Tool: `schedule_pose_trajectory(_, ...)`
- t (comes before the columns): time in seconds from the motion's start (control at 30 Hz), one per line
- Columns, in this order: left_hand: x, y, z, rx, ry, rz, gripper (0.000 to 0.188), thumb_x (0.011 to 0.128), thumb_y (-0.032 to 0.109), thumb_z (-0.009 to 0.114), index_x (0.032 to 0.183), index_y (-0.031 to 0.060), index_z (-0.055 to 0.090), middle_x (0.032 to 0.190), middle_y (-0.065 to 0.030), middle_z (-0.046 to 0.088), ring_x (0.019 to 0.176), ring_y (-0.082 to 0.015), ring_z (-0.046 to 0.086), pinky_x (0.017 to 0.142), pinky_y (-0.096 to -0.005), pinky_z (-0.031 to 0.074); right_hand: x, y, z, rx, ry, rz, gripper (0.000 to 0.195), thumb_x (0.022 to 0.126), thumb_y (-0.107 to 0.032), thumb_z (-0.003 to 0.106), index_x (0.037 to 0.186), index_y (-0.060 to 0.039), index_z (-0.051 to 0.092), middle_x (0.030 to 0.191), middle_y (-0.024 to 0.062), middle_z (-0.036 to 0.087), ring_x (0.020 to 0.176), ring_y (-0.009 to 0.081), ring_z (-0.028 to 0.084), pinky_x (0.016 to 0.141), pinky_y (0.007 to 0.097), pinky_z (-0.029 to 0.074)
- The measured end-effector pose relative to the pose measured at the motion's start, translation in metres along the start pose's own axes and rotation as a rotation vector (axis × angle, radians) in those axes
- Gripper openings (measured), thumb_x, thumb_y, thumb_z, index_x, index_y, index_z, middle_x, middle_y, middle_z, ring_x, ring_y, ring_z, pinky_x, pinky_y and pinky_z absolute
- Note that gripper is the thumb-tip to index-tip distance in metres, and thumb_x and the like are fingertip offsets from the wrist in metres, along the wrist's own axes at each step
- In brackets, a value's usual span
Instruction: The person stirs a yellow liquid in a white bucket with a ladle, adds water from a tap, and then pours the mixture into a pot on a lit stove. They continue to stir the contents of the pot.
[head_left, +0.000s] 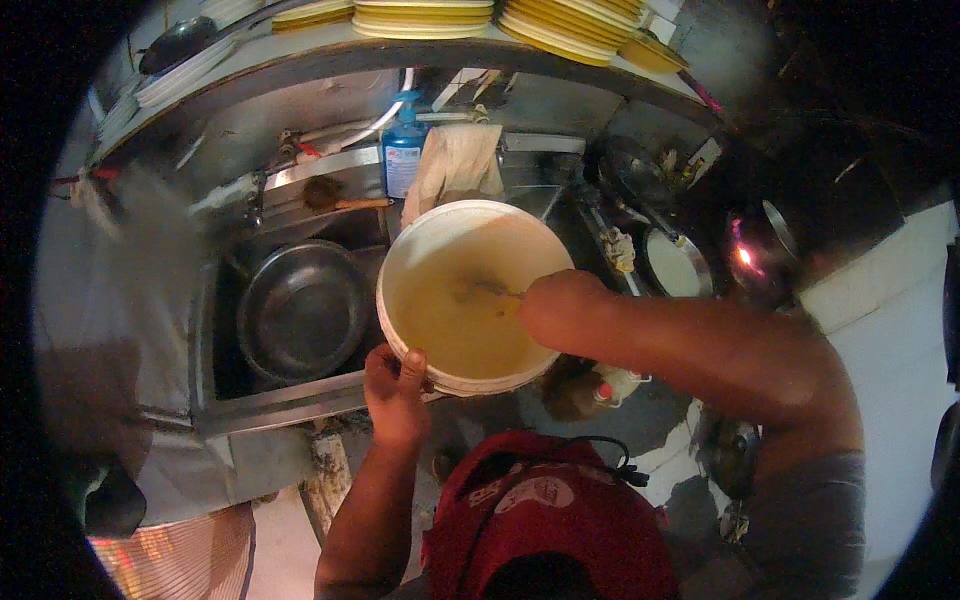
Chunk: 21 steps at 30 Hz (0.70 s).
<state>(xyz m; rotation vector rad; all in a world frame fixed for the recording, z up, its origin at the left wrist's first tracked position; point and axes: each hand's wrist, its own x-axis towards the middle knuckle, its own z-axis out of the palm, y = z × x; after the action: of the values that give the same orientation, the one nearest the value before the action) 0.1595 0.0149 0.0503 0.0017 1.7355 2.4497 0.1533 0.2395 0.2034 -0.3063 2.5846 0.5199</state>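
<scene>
A white plastic bucket (405, 240) stands before me, tilted towards me, with pale yellowish liquid (465, 337) inside. My left hand (397, 382) grips its near left rim, thumb on top and fingers underneath. My right hand (566, 307) reaches over the right rim and is closed on a thin metal utensil (491, 286). The utensil's far end dips into the liquid, so I cannot tell its kind. Behind the bucket hangs a beige cloth (461, 161), beside a blue pump bottle (403, 154).
To the left, a dark metal pan (304, 311) lies in a sink basin (225, 367). A shelf (315, 64) carries stacked yellow and white plates (424, 19). On the right are a pan with white contents (673, 262) and a shiny pot (761, 247). A capped plastic container (615, 386) stands below the bucket.
</scene>
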Motion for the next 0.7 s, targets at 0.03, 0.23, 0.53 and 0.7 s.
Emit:
schedule_pose_trajectory(0.03, 0.0, -0.001, 0.001, 0.016, 0.008, 0.011, 0.05, 0.092, 0.042, 0.068, 0.115, 0.0005, 0.053, 0.088, -0.0053, 0.061, 0.069, -0.013, 0.053, 0.06, -0.029, 0.044, -0.006, 0.002, -0.006, 0.025, -0.015, -0.03, 0.018, 0.081, -0.011, 0.06, 0.086, -0.0061, 0.076, 0.088, 0.0177, 0.071, 0.083, 0.0334, 0.072, 0.069, 0.0468, 0.059)
schedule_pose_trajectory(0.23, 0.002, -0.002, 0.003, -0.032, 0.004, -0.004, 0.06, 0.088, 0.047, 0.075, 0.112, -0.0025, 0.05, 0.092, -0.0077, 0.06, 0.072, -0.0131, 0.055, 0.062, -0.0294, 0.047, -0.014, 0.002, -0.026, 0.057, -0.202, -0.258, 0.016, 0.077, -0.009, 0.062, 0.083, -0.0031, 0.075, 0.086, 0.0185, 0.071, 0.083, 0.0365, 0.071, 0.072, 0.0462, 0.057)
schedule_pose_trajectory(0.53, 0.011, -0.002, -0.007, -0.04, -0.068, -0.064, 0.055, 0.089, 0.042, 0.075, 0.114, -0.0001, 0.05, 0.094, -0.0072, 0.061, 0.07, -0.0123, 0.055, 0.06, -0.0278, 0.047, 0.017, -0.008, 0.013, 0.26, 0.094, -0.095, 0.015, 0.076, -0.011, 0.063, 0.08, -0.0044, 0.076, 0.078, 0.0168, 0.07, 0.078, 0.0345, 0.07, 0.068, 0.0444, 0.057)
schedule_pose_trajectory(0.7, 0.011, 0.004, -0.003, -0.018, -0.042, -0.055, 0.057, 0.087, 0.042, 0.077, 0.114, -0.0004, 0.05, 0.092, -0.007, 0.061, 0.066, -0.0119, 0.054, 0.057, -0.0276, 0.047, 0.021, -0.001, 0.019, 0.088, 0.226, -0.08, 0.016, 0.079, -0.014, 0.061, 0.079, -0.0071, 0.076, 0.074, 0.0114, 0.069, 0.077, 0.0308, 0.071, 0.063, 0.0459, 0.058)
